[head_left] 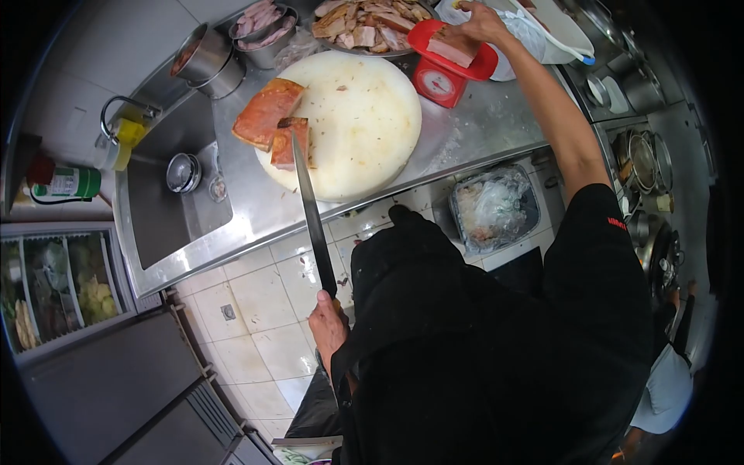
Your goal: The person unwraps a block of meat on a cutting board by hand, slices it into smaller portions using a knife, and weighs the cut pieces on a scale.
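My left hand is closed round the handle of a long knife. The blade's tip lies over a smaller roasted meat piece on the round white chopping board. Beside that piece, a larger reddish slab overlaps the board's left edge. At the top right, my right hand grips the far end of a meat block in the red tray of a kitchen scale. Some of its fingers are hidden.
Behind the board stand a large bowl of cut meat and metal pots. A sink is at the left. Below the counter's edge sits a plastic-lined bin. Part of another person shows at the lower right.
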Demonstrator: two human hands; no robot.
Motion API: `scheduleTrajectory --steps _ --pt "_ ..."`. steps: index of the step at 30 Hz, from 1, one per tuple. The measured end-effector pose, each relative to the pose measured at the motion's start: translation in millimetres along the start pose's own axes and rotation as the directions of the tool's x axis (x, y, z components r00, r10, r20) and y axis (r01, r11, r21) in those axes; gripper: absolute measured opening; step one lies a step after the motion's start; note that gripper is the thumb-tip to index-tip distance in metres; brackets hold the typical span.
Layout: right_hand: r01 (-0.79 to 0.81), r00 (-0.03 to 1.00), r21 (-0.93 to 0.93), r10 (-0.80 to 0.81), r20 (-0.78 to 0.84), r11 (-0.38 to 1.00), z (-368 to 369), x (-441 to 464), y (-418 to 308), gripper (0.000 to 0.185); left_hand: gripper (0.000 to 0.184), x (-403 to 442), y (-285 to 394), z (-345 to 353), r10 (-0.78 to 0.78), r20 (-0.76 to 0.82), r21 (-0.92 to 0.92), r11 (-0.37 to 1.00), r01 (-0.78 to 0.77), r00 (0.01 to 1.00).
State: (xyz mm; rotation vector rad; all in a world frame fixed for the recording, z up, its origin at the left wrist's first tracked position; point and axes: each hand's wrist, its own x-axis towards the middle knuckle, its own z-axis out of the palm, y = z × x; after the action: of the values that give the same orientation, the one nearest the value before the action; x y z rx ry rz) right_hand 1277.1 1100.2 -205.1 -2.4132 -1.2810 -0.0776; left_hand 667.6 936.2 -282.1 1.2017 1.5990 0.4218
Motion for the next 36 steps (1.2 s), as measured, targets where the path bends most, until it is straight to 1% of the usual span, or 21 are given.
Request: scheduleTrajectory --steps 3,6,9,13,18,27,31,36 --pt "0.031 1.0 0.028 -0.031 0.002 0.999 2 4 6 0.09 0.074 2 -1 -1 0.011 0.007 0.01 1.0 -0.011 1.0" --pt "0.012 1.0 0.069 -0.014 0.018 0.998 1 4 5 0.09 0.074 4 -4 -1 0.02 0.007 0.019 1.0 -0.02 1.0" --pt "0.005 1.0 0.027 -0.005 0.024 1.0 -6 -1 -4 0.09 0.074 5 -3 -2 0.018 0.007 0.009 1.0 -0.019 1.0" --pt "-0.003 1.0 0.026 0.002 0.024 1.0 -5 2 -3 0.091 0.074 4 6 -2 0.03 -0.007 0.02 0.999 -0.03 1.0" --pt "0.014 0.999 0.006 -0.014 0.03 1.0 -2 6 -2 0.09 0.074 4 9 -3 -0.01 0.002 -0.006 1.0 0.01 1.0" --pt "0.016 0.999 -0.013 -0.015 0.05 1.0 2 9 -6 0.077 0.072 8 8 -1 -0.037 -0.007 -0.014 0.999 0.037 0.999" --pt "0.045 0.998 0.0 -0.045 0.043 0.999 6 12 0 0.075 0.071 7 11 0 -0.041 -0.006 -0.029 0.999 0.04 0.999" --pt "0.041 0.998 0.01 -0.041 0.054 0.999 8 15 1 0.075 0.074 10 6 -1 -0.019 -0.011 0.003 1.0 0.019 1.0"
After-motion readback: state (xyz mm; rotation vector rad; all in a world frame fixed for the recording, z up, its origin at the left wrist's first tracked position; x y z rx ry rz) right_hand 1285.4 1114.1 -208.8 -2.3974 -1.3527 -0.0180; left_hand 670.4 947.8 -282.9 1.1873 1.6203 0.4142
